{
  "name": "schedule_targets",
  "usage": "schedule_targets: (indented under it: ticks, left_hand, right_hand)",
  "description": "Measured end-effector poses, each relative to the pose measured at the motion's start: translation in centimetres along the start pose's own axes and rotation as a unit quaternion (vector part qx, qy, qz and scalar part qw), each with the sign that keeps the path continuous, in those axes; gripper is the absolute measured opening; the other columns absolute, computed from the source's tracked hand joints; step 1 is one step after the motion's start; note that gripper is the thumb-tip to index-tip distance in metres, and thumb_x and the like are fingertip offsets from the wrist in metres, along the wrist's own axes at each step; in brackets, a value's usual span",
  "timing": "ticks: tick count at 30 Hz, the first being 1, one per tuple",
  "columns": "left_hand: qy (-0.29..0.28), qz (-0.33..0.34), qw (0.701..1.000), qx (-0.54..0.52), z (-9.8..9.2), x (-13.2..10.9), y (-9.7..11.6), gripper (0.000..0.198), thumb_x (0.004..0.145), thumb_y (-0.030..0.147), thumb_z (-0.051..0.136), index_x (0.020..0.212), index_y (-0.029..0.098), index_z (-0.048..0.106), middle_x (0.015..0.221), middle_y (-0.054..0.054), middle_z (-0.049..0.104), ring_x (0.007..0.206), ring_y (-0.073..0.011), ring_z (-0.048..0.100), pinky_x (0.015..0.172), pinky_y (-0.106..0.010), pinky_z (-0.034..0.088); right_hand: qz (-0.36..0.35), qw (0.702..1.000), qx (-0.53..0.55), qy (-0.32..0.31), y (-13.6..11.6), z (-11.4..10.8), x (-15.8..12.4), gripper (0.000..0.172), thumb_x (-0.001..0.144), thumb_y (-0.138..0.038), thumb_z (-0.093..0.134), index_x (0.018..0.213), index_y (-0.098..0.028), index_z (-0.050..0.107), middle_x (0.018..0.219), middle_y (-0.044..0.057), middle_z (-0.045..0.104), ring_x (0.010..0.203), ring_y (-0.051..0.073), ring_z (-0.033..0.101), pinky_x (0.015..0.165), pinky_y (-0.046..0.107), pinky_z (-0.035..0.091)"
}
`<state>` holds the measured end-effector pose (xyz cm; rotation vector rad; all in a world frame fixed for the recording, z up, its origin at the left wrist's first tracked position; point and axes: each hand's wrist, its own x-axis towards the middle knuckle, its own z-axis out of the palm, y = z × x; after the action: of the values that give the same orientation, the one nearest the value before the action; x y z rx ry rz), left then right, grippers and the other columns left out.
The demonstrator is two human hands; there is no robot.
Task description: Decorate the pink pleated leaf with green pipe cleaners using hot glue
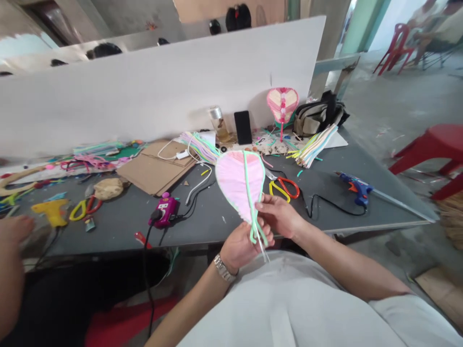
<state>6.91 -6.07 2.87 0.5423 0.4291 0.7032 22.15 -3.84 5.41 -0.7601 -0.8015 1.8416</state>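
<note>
Both my hands hold up a pink teardrop-shaped pipe-cleaner craft (233,185) above the grey table (202,231). Its rim is pale green, and a mint green pipe cleaner (252,193) runs down its middle to loose ends at the bottom. My left hand (241,246), with a metal wristwatch, grips the lower tip from below. My right hand (277,215) pinches the green stems from above. Just beyond my hands lie scissors with red and yellow handles (284,189). Another person's hand (14,231) shows at the far left, apart from mine.
A blue hot glue gun (356,189) lies at the right, and a purple power socket (164,209) sits at the near edge. Cardboard sheets (155,166), pipe-cleaner bundles (313,146), and a white partition (144,96) lie beyond. A red stool (430,154) stands right.
</note>
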Motion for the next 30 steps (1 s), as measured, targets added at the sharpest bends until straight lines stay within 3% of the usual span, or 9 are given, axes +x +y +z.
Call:
schedule_targets:
  ticks: [3, 6, 12, 17, 21, 30]
  left_hand:
    - [0.085, 0.063, 0.989, 0.106, -0.6, -0.5, 0.0, 0.031, 0.082, 0.043, 0.078, 0.089, 0.016, 0.064, 0.086, -0.006, 0.066, 0.08, -0.0187, 0.064, 0.079, -0.036, 0.051]
    - [0.147, 0.146, 0.957, 0.2, -0.7, -2.1, 0.3, 0.026, 0.09, 0.034, 0.071, 0.109, 0.018, 0.064, 0.087, -0.004, 0.068, 0.079, -0.016, 0.064, 0.079, -0.033, 0.052]
    - [0.175, 0.303, 0.837, 0.42, 0.6, -4.9, 1.4, 0.027, 0.099, 0.031, 0.059, 0.124, 0.021, 0.057, 0.085, -0.002, 0.07, 0.078, -0.0148, 0.065, 0.078, -0.031, 0.052]
    - [0.178, 0.351, 0.788, 0.473, 0.9, -4.9, 1.5, 0.024, 0.098, 0.026, 0.06, 0.121, 0.021, 0.059, 0.085, -0.002, 0.069, 0.077, -0.0138, 0.066, 0.073, -0.027, 0.053]
    - [0.226, 0.358, 0.755, 0.5, 0.1, -4.9, 1.9, 0.018, 0.095, 0.025, 0.063, 0.112, 0.02, 0.065, 0.08, -0.001, 0.066, 0.068, -0.0112, 0.062, 0.065, -0.022, 0.052]
    - [0.317, 0.369, 0.728, 0.484, -1.7, -4.5, 5.5, 0.016, 0.09, 0.032, 0.068, 0.098, 0.018, 0.067, 0.065, 0.004, 0.055, 0.056, -0.0086, 0.048, 0.052, -0.018, 0.043]
  right_hand:
    - [-0.101, 0.992, -0.031, 0.062, -0.9, -1.0, -0.6, 0.032, 0.069, -0.04, 0.089, 0.076, -0.021, 0.065, 0.064, -0.005, 0.065, 0.051, 0.009, 0.053, 0.054, 0.024, 0.046]
    - [-0.159, 0.978, -0.041, 0.126, -1.7, -2.6, -1.5, 0.028, 0.066, -0.032, 0.091, 0.076, -0.021, 0.068, 0.074, -0.003, 0.07, 0.067, 0.011, 0.061, 0.069, 0.025, 0.05]
    - [-0.18, 0.958, -0.082, 0.205, -1.5, -5.3, -2.8, 0.026, 0.07, -0.034, 0.09, 0.079, -0.023, 0.069, 0.077, -0.001, 0.069, 0.071, 0.014, 0.062, 0.072, 0.029, 0.052]
    - [-0.176, 0.954, -0.12, 0.209, -0.3, -5.3, -2.8, 0.03, 0.07, -0.043, 0.088, 0.08, -0.025, 0.066, 0.075, -0.001, 0.068, 0.068, 0.016, 0.061, 0.07, 0.033, 0.054]
    - [-0.172, 0.962, -0.12, 0.174, 0.2, -5.1, -2.7, 0.033, 0.071, -0.046, 0.087, 0.079, -0.023, 0.065, 0.077, 0.0, 0.071, 0.069, 0.016, 0.062, 0.071, 0.033, 0.053]
    - [-0.122, 0.978, -0.126, 0.112, 0.4, -5.5, -2.6, 0.03, 0.075, -0.044, 0.085, 0.078, -0.021, 0.065, 0.078, 0.0, 0.07, 0.071, 0.015, 0.06, 0.073, 0.03, 0.049]
